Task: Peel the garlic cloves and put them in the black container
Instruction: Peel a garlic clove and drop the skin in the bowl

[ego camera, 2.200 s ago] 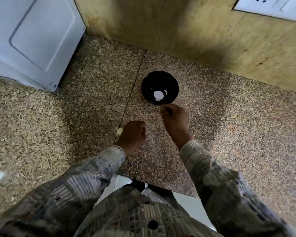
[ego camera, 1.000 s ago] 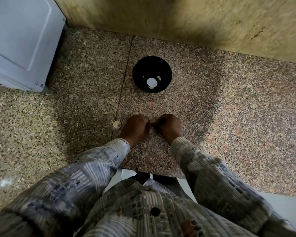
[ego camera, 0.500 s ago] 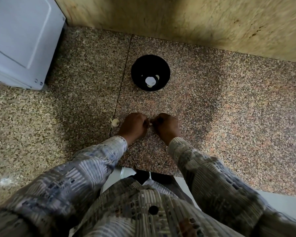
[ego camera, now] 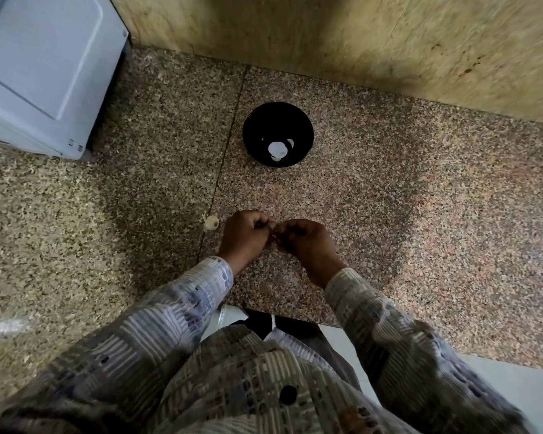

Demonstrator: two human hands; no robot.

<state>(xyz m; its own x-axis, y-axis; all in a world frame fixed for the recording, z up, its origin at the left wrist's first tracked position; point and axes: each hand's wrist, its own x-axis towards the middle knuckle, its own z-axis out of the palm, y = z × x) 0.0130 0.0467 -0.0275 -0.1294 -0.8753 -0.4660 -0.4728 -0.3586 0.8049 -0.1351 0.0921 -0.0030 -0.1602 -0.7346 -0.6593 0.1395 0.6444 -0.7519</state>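
Observation:
A black container [ego camera: 298, 120] stands on the speckled granite counter, with pale peeled garlic [ego camera: 278, 150] at its bottom. Nearer to me, my left hand [ego camera: 243, 236] and my right hand [ego camera: 306, 242] meet fingertip to fingertip, both curled and pinching a small garlic clove between them; the clove itself is almost wholly hidden by the fingers. A scrap of garlic [ego camera: 210, 223] lies on the counter just left of my left hand, apart from it.
A white appliance [ego camera: 44, 67] stands at the far left corner. A yellowish stone wall [ego camera: 358, 36] runs along the back. The counter's front edge [ego camera: 295, 321] is close to my body, with white floor beyond it.
My right hand has drawn back from near the container and joined my left hand. Since then both hands have stayed together, working at the clove.

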